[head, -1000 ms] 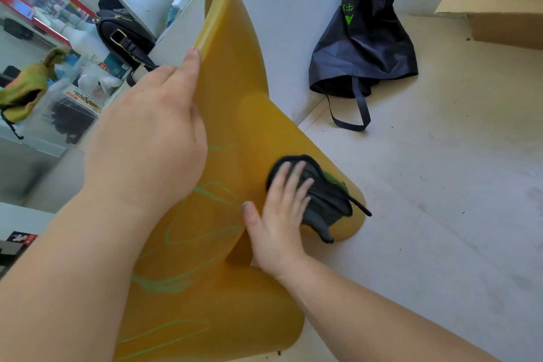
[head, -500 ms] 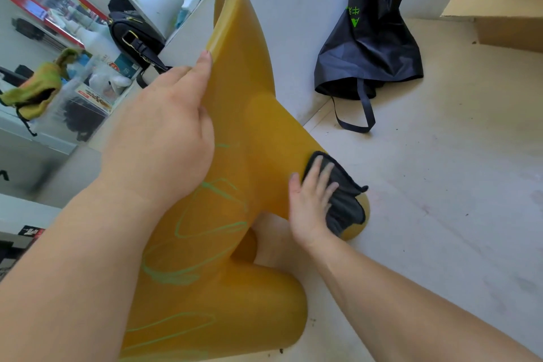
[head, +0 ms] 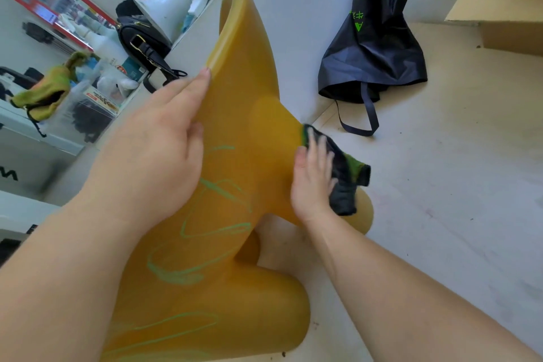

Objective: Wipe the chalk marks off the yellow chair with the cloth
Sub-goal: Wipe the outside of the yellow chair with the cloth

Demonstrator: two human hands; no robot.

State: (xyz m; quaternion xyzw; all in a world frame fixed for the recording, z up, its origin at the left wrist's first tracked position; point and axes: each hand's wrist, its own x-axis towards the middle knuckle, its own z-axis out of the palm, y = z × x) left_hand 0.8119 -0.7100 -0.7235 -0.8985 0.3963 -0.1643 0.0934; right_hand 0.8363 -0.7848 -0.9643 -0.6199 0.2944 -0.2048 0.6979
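The yellow chair (head: 246, 103) lies tipped on the floor, filling the middle of the view. Green chalk marks (head: 205, 226) loop across its near surface. My left hand (head: 158, 141) holds the chair's left edge, fingers wrapped over the rim. My right hand (head: 314, 176) presses a dark cloth (head: 343, 173) with a green patch flat against the chair's right leg, fingers straight on top of it.
A black drawstring bag (head: 373, 47) lies on the floor beyond the chair. A cardboard box (head: 505, 12) sits at the top right. Shelves at the left hold a black handbag (head: 141, 41), a white megaphone (head: 167, 9) and bottles. A white wall panel (head: 293, 9) stands behind the chair.
My right hand has slid the cloth outward along the chair's leg and further up the view. The left hand has stayed on the chair's edge.
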